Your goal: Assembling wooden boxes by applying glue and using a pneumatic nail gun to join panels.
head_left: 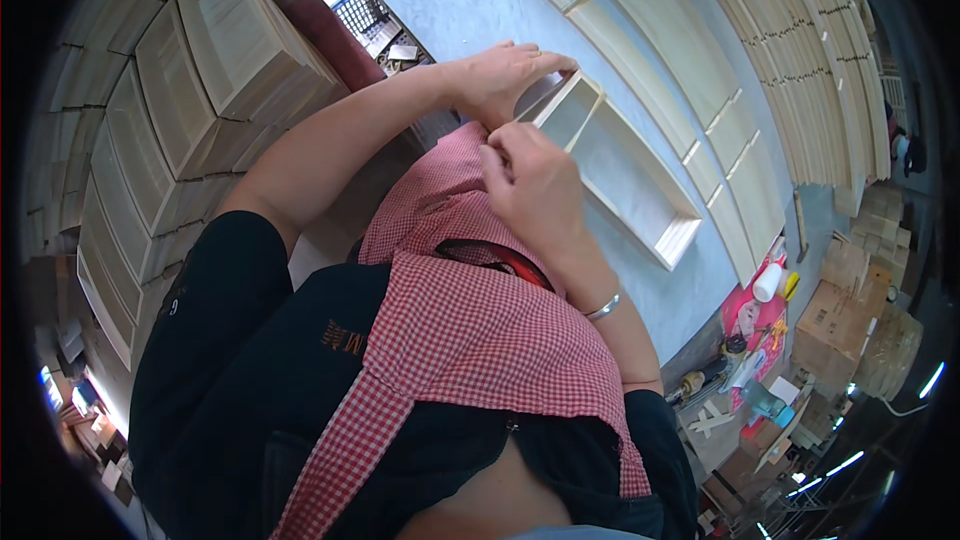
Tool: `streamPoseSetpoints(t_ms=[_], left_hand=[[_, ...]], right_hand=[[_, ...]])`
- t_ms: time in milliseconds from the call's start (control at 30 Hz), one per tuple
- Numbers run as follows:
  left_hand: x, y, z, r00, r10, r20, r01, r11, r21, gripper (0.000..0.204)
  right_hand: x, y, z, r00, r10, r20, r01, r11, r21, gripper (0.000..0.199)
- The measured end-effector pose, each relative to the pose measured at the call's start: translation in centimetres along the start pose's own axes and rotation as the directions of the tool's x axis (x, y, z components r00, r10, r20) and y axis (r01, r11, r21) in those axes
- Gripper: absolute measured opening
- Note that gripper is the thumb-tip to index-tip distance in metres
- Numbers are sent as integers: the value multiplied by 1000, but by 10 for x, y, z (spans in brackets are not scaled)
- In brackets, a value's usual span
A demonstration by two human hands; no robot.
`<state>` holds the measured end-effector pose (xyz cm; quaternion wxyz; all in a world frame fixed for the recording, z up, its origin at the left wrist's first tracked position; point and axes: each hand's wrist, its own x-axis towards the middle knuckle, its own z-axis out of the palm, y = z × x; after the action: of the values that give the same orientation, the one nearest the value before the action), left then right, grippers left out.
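Note:
A shallow pale wooden box (648,231), rectangular with low walls, lies on the grey-blue table, its near end at my hands. My left hand (497,81) reaches over this end, its fingertips on the box's corner. My right hand (537,185) is closed in front of the same end, fingers curled in. A thin pale strip (586,122) runs taut from my right fingers to the box's wall; whether it is string, tape or wood I cannot make out. The right fingertips are partly hidden behind the hand.
Flat wooden panels (640,75) lie in rows on the table (450,0) beyond the box. Tall board stacks (800,50) stand at the right. On the left, wooden boxes (235,35) are piled high. Bottles and a pink cloth (745,315) lie near the right edge, by cardboard cartons (835,325).

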<state>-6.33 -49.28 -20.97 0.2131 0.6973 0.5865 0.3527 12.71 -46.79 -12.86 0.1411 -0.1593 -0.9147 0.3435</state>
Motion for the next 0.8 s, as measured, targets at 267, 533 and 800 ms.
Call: streamPoseSetpoints(t_ms=[267, 533, 800], left_hand=[[5, 13, -9, 993, -113, 21, 109, 981, 162, 103], [-1, 7, -12, 991, -129, 47, 122, 983, 141, 106], [-2, 19, -16, 965, -238, 106, 220, 962, 159, 106]], right_hand=[[-106, 30, -32, 929, 250, -273, -303, 937, -173, 14], [-186, 74, -138, 800, 420, -429, -557, 786, -268, 44], [-172, 159, -141, 932, 330, -152, -360, 896, -260, 67]])
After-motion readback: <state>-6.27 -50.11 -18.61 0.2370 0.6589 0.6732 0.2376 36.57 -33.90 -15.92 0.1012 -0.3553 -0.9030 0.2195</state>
